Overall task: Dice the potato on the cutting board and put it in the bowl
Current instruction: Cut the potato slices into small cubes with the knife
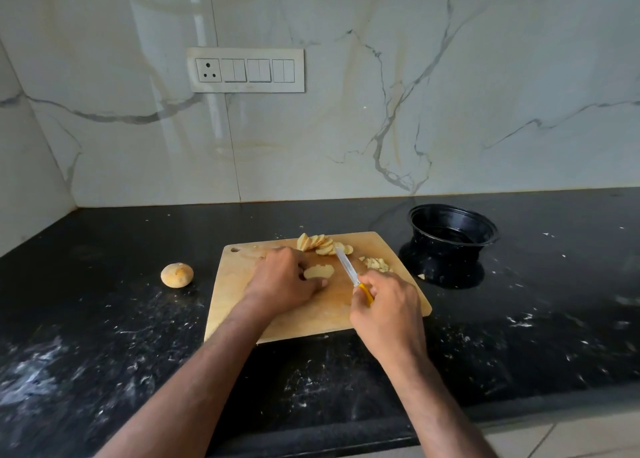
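Right hand (388, 314) grip closed round yellow knife (353, 275) handle, blade angled over cutting board (277, 326). Left hand (280, 281) fingers curled, pinning notched potato slice (319, 271) flat on board. Fanned slices (320, 243) at far edge, diced bits (375, 263) right. Black bowl (450, 236) on desk (104, 319) beyond board; whole potato (177, 275) left.

A black stone countertop (104, 336), speckled and streaked with white, runs across the view and meets a white marble backsplash (381, 94) with grey veins. On the backsplash a white switch panel (246, 70) holds one round-pin socket at its left end and three pairs of rocker switches beside it. At the lower right corner, past the counter's front edge, pale floor tiles (568, 440) show.
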A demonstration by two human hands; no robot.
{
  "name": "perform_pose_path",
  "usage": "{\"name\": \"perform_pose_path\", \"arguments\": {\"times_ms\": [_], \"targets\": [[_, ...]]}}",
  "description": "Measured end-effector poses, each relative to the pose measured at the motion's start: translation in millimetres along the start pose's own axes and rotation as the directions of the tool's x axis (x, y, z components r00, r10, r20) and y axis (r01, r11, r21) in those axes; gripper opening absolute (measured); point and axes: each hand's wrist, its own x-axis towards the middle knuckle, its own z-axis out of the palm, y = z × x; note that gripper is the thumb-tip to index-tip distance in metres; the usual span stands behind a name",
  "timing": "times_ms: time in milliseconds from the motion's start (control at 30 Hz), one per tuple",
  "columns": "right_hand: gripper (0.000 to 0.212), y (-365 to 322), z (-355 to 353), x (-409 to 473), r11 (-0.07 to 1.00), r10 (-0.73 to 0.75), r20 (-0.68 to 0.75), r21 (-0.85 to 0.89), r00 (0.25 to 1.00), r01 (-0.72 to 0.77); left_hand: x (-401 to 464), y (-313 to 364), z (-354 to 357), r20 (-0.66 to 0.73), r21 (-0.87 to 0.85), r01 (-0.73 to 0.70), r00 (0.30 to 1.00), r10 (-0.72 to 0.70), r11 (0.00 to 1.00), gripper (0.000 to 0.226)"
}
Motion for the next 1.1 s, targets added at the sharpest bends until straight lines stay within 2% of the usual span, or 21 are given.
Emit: {"name": "perform_pose_path", "arguments": {"times_ms": [200, 300, 433, 500, 600, 700, 1000, 1100], "targets": [[0.027, -2.6, -2.3, -6.7, 0.992, -0.027, 0.083, -0.121, 0.996, 0.037, 0.9, -8.4, -2.7, 0.027, -0.147, -0.113, 0.993, 0.118, 0.983, 0.016], [0.03, -2.7, -4.8, -8.1, 0.99, -0.023, 0.102, -0.134, 0.994, 0.037, 4.0, -15.3, -3.3, 0.032, -0.246, -0.149, 0.986, 0.162, 0.958, 0.036], [0.031, -5.7, -6.0, -10.7, 0.987, -0.044, 0.124, -0.149, 0.991, 0.062, 4.3, -17.5, -4.4, 0.018, -0.292, -0.175, 0.982, 0.189, 0.94, 0.025], [0.03, -6.4, -6.6, -10.8, 0.986, -0.033, 0.115, -0.156, 0.993, 0.051, 4.1, -18.1, -5.5, 0.001, -0.294, -0.148, 0.988, 0.155, 0.944, 0.019], [0.03, -7.2, -5.3, -10.1, 0.985, -0.025, 0.113, -0.165, 0.993, 0.044, 3.8, -20.8, -6.5, 0.019, -0.26, -0.09, 0.995, 0.098, 0.961, 0.034], [0.031, -10.1, -3.4, -10.8, 0.981, -0.051, 0.136, -0.178, 0.989, 0.075, 0.1, -19.1, -7.6, 0.064, -0.201, -0.043, 0.996, 0.057, 0.979, 0.026], [0.032, -8.9, -1.2, -8.6, 0.987, -0.067, 0.14, -0.133, 0.988, 0.086, -1.1, -9.0, -6.3, 0.033, -0.156, 0.003, 0.999, 0.003, 0.988, 0.037], [0.031, -8.8, 0.0, -9.0, 0.987, -0.069, 0.147, -0.136, 0.987, 0.09, -1.5, -8.1, -7.1, 0.047, -0.149, -0.008, 0.999, 0.015, 0.989, 0.029]]}}
